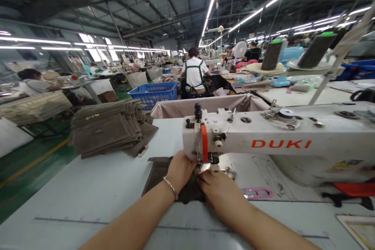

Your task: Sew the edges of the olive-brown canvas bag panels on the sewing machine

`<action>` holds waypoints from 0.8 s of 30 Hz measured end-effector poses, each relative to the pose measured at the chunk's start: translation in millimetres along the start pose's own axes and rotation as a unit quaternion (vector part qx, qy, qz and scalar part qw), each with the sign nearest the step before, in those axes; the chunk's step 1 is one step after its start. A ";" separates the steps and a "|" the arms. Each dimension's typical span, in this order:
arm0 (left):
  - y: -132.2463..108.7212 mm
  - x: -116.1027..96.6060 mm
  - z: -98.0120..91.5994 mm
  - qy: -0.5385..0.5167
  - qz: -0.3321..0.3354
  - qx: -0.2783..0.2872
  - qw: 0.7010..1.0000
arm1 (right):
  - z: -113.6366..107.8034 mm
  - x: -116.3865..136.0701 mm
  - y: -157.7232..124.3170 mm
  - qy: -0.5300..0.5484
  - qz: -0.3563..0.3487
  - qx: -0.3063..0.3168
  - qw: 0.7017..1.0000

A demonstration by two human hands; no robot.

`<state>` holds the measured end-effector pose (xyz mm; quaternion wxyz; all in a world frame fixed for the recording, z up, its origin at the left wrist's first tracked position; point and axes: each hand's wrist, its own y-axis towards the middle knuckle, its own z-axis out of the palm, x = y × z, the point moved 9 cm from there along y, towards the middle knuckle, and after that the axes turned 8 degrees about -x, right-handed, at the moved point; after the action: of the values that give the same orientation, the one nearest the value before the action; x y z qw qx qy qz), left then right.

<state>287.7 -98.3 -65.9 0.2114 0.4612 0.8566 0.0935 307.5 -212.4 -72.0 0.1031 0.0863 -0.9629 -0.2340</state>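
Note:
My left hand (pixel 180 172) and my right hand (pixel 218 191) both rest on a dark olive-brown fabric piece (pixel 159 177), close to the presser foot (pixel 211 167) of a white DUKI sewing machine (pixel 263 140). The fingers of both hands gather the fabric just in front of the foot. My fingertips and the needle area are partly hidden. A thin metal bangle (pixel 170 187) circles my left wrist. To the left lies a stack of cut brownish fabric panels (pixel 102 129).
A long white work table (pixel 88 199) carries a pink plastic piece (pixel 258 193) next to my right hand. Two thread cones (pixel 272 55) stand behind the machine. A blue plastic basket (pixel 154 94) and a co-worker in a green apron (pixel 193 74) are farther ahead.

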 end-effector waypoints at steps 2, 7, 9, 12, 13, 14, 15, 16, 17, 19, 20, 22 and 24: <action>-11.4 -5.6 0.0 -0.004 0.008 0.003 1.000 | -1.2 0.0 -8.6 -0.001 -0.013 -0.007 1.000; -42.0 -22.5 -6.5 -0.034 0.062 0.023 0.997 | 0.0 2.1 -19.9 0.002 -0.015 -0.037 0.999; -47.2 -27.2 -7.2 -0.039 0.085 0.031 0.995 | -2.4 3.9 -20.1 0.011 -0.020 -0.052 0.998; -50.5 -34.1 -8.9 -0.042 0.120 0.025 0.992 | -10.3 5.9 -20.1 0.026 -0.029 -0.081 0.996; -51.4 -36.9 -10.1 -0.042 0.134 0.017 0.990 | -13.1 6.3 -20.4 0.029 -0.032 -0.093 0.995; -52.6 -39.9 -11.3 -0.040 0.148 0.010 0.988 | -15.4 6.7 -20.9 0.029 -0.035 -0.103 0.994; -53.8 -42.6 -12.2 -0.037 0.162 0.003 0.986 | -17.0 7.0 -21.6 0.027 -0.037 -0.112 0.993; -54.9 -44.4 -12.9 -0.034 0.172 -0.002 0.985 | -17.5 7.3 -22.2 0.023 -0.038 -0.118 0.992; -55.6 -45.2 -13.4 -0.031 0.178 -0.006 0.983 | -17.2 7.6 -22.8 0.020 -0.039 -0.120 0.992; -55.6 -43.5 -13.6 -0.032 0.179 -0.010 0.983 | -15.1 8.5 -23.5 0.011 -0.043 -0.121 0.992; -55.1 -41.6 -13.2 -0.035 0.177 -0.009 0.983 | -13.9 9.0 -23.6 0.006 -0.045 -0.121 0.992; -53.4 -36.4 -11.4 -0.049 0.174 0.001 0.984 | -11.3 9.8 -23.4 -0.006 -0.046 -0.120 0.992; -51.5 -30.8 -8.3 -0.064 0.174 0.017 0.983 | -9.7 9.7 -22.7 -0.017 -0.042 -0.121 0.992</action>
<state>260.3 -152.2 -68.2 0.2382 0.6117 0.7496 0.0849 303.1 -238.6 -72.7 0.0863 0.1092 -0.9247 -0.3544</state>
